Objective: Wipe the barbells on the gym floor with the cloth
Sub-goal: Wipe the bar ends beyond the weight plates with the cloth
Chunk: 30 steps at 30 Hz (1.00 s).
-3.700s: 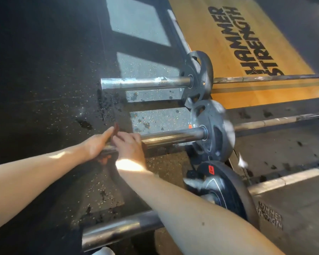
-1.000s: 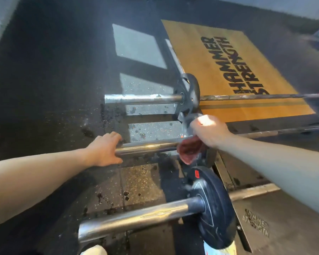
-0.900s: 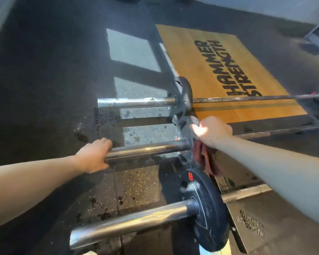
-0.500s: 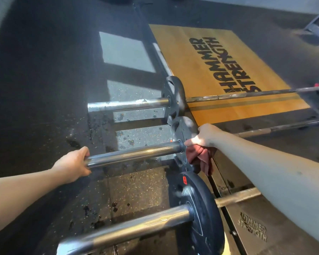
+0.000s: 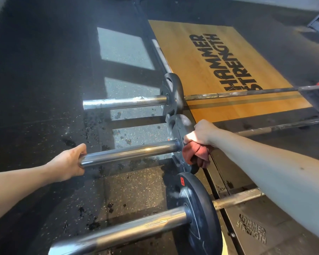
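Observation:
Three barbells lie side by side on the dark rubber floor, each with a black plate. My left hand (image 5: 68, 163) grips the free end of the middle barbell's chrome sleeve (image 5: 129, 153). My right hand (image 5: 201, 135) holds a reddish cloth (image 5: 195, 156) against the middle barbell's plate (image 5: 178, 127), right beside the sleeve's collar; the cloth hangs below my fist. The far barbell (image 5: 125, 103) lies beyond, and the near barbell (image 5: 122, 230) is closest to me with its plate (image 5: 195, 218) under my right forearm.
A wooden lifting platform (image 5: 191, 57) with black lettering lies behind the bars. Wet spots (image 5: 92, 124) darken the floor under the sleeves. A metal platform frame (image 5: 252, 229) with embossed lettering sits at lower right.
My left hand slid outward along the middle sleeve to its free end. My right hand with the cloth stayed at the middle plate, shifting slightly on its face.

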Motion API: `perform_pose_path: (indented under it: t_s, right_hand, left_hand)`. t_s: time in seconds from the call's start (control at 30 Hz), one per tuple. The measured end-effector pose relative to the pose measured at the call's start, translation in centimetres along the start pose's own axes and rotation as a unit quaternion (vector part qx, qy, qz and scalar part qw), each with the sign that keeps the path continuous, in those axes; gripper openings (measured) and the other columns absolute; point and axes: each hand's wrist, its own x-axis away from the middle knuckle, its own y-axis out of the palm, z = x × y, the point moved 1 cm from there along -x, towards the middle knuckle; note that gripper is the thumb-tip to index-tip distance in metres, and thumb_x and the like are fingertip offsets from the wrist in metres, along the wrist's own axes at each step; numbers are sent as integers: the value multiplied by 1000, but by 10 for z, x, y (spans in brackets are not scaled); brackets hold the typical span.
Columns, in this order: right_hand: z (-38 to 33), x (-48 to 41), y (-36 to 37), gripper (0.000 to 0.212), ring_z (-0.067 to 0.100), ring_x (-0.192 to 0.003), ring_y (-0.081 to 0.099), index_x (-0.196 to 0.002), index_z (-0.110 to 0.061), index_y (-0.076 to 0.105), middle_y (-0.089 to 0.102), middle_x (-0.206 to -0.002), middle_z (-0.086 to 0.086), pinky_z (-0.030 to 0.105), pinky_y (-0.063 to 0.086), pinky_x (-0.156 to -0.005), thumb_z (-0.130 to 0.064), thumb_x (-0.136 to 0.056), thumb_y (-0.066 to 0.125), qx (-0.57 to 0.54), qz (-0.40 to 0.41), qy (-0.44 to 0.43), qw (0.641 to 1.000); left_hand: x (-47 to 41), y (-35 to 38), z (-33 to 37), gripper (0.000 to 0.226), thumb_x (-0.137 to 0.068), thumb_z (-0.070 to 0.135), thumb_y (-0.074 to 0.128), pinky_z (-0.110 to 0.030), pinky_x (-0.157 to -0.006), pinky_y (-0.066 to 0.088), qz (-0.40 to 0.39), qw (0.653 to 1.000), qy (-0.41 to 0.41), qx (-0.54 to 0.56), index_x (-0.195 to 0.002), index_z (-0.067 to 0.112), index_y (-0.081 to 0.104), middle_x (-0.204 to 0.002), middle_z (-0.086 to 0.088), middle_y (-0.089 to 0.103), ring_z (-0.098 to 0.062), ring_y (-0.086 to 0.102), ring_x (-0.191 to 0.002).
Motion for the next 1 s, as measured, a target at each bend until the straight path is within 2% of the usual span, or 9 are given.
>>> perform_pose_path:
  t_s: [0.1, 0.3, 0.43, 0.53, 0.63, 0.7, 0.77, 0.87, 1.0]
  right_hand:
    - [-2, -1, -2, 33, 34, -76, 65, -94, 3, 70, 68, -86, 15, 48, 60, -74, -27, -82, 78, -44, -3, -5, 999]
    - [-10, -2, -23, 30, 34, -79, 74, -96, -5, 66, 74, -91, 17, 55, 63, -72, -29, -81, 78, -90, -10, 19, 996]
    - [-28, 3, -35, 33, 32, -76, 75, -99, -7, 64, 73, -90, 17, 42, 62, -58, -29, -80, 79, -130, -10, 9, 991]
    - [-50, 8, -25, 30, 26, -72, 70, -94, -5, 65, 71, -84, 11, 33, 59, -59, -26, -79, 80, -143, -26, -14, 989]
    - [-76, 12, -4, 42, 37, -79, 71, -92, -1, 59, 67, -79, 16, 34, 53, -63, -37, -74, 73, -118, -146, -12, 982]
    - [-87, 13, 14, 37, 29, -58, 70, -85, 0, 54, 68, -63, 14, 32, 55, -60, -35, -89, 61, -88, -192, -10, 977]
    - [-91, 11, 31, 33, 26, -44, 67, -78, 1, 53, 71, -68, 21, 40, 61, -65, -29, -89, 63, -112, -164, -24, 980]
    - [-89, 14, 53, 34, 30, -56, 73, -75, -1, 57, 74, -89, 27, 53, 62, -79, -32, -76, 70, -137, -129, -27, 982]
    - [-78, 15, 61, 42, 23, -63, 72, -82, -9, 65, 72, -71, 6, 41, 62, -67, -45, -69, 82, -114, -58, -27, 991]
  left_hand:
    - [2, -8, -2, 47, -65, 10, 82, -42, -58, 55, -1, 1000, -8, 12, -90, 26, 46, -82, -3, 65, -25, 64, -71]
    - [2, -34, 8, 49, -64, 8, 85, -46, -58, 58, 14, 999, -10, 32, -91, 27, 48, -84, -5, 66, -27, 66, -71]
    - [5, -52, 18, 48, -67, 5, 84, -44, -56, 58, 33, 998, 22, 52, -91, 25, 49, -86, -6, 65, -25, 66, -71]
    - [6, -54, 22, 48, -67, 4, 84, -43, -56, 58, 36, 998, 31, 53, -92, 24, 48, -86, -5, 65, -25, 66, -71]
    - [7, -45, 19, 48, -66, 6, 83, -38, -53, 54, 26, 999, 16, 37, -90, 26, 48, -84, -4, 64, -24, 64, -70]
    - [8, -37, 14, 46, -66, 8, 83, -36, -53, 51, 17, 999, 2, 29, -89, 26, 47, -83, -4, 64, -24, 63, -70]
    - [9, -29, 8, 45, -65, 10, 82, -39, -55, 51, 5, 1000, -10, 11, -88, 26, 46, -82, -3, 64, -24, 62, -70]
    - [11, -11, -3, 46, -62, 14, 80, -42, -56, 51, -16, 1000, -3, -3, -86, 26, 43, -79, -2, 63, -25, 62, -67]
    - [11, -1, -5, 48, -66, 12, 82, -43, -56, 54, -38, 999, -4, -1, -89, 27, 42, -82, -3, 64, -24, 64, -67]
